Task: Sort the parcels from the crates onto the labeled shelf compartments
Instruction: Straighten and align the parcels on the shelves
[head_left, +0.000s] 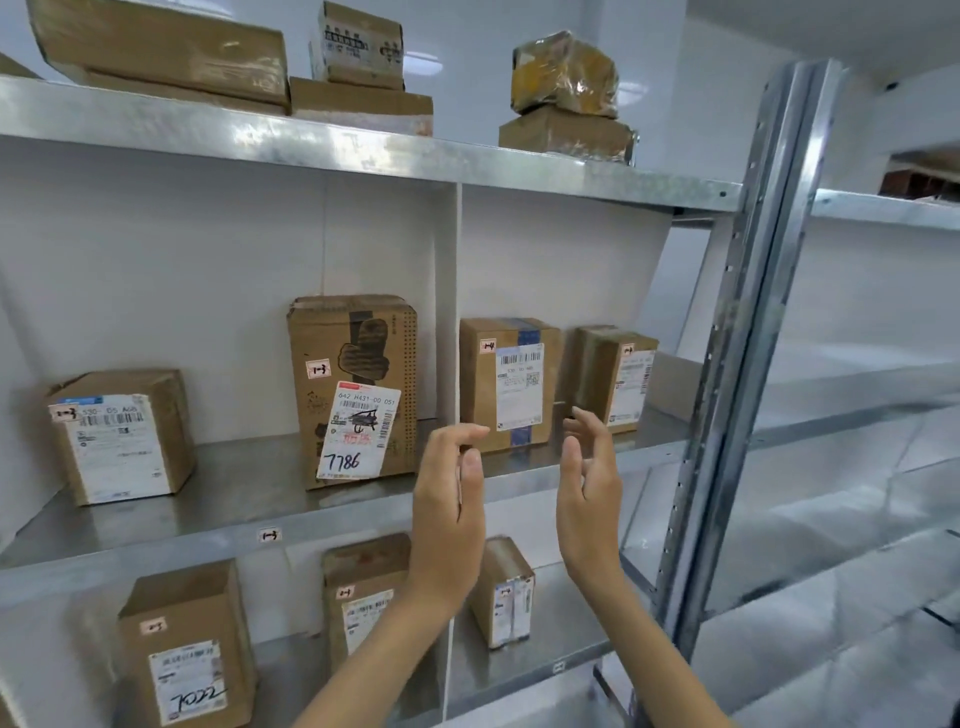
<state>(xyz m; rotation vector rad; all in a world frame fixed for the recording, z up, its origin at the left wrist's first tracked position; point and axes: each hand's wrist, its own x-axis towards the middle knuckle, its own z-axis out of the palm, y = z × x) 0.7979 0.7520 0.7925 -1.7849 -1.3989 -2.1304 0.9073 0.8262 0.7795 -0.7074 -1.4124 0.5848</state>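
While the left hand (449, 519) and right hand (589, 499) are raised side by side with palms facing each other and a gap between them, neither holds anything: the left fingers (467, 434) are loosely bent forward over the thumb, and the right ones are slightly spread and relaxed. Both hands hover before the front edge of the middle shelf (208, 540), near its white divider (448, 312). Below them, on the lower shelf (545, 654), stand the parcel marked 7022 (187, 649) towards the left, a tall parcel (358, 597) partly hidden by the left forearm, and a small parcel (506, 592) right of the divider. On the middle shelf, the left compartment holds a squat parcel (122, 436) near the left end and the parcel marked 7786 (353, 389) close to the divider. The right compartment holds the parcel tagged 1-4 (506, 382) just beside the divider and a taped parcel (615, 376) near the right end. Farthest up, the top shelf (363, 150) carries a flat carton (161, 52), a stacked box (358, 47) and a plastic-wrapped bundle (563, 73).
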